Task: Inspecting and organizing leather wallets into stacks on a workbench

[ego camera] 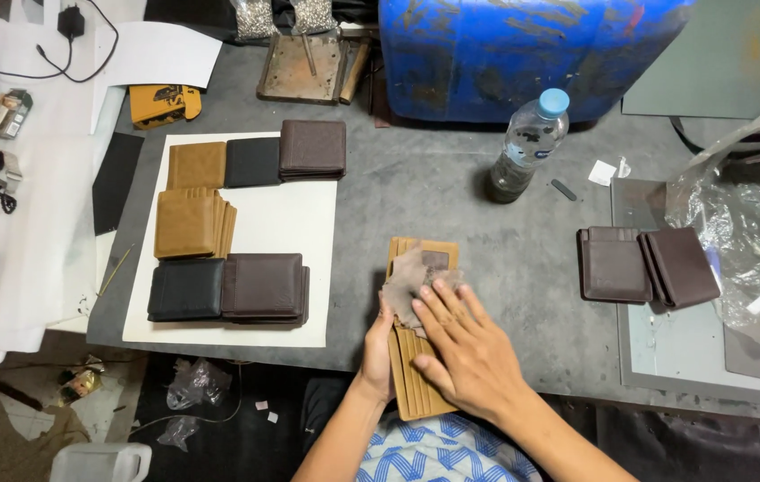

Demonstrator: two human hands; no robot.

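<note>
Grey table top (487, 268) fills most of the picture. Low in the middle lies an open tan wallet (417, 357) with card slots. A brownish cloth (411, 284) sits on its top half. The right hand (469, 353) lies flat on the cloth and wallet, fingers (438, 308) spread, gripping nothing. The left hand (378, 353) curls on the wallet's left edge. On white paper (264, 232) at left sit stacks of wallets (228, 223), looking done. Two dark brown wallets (648, 263) wait at right.
</note>
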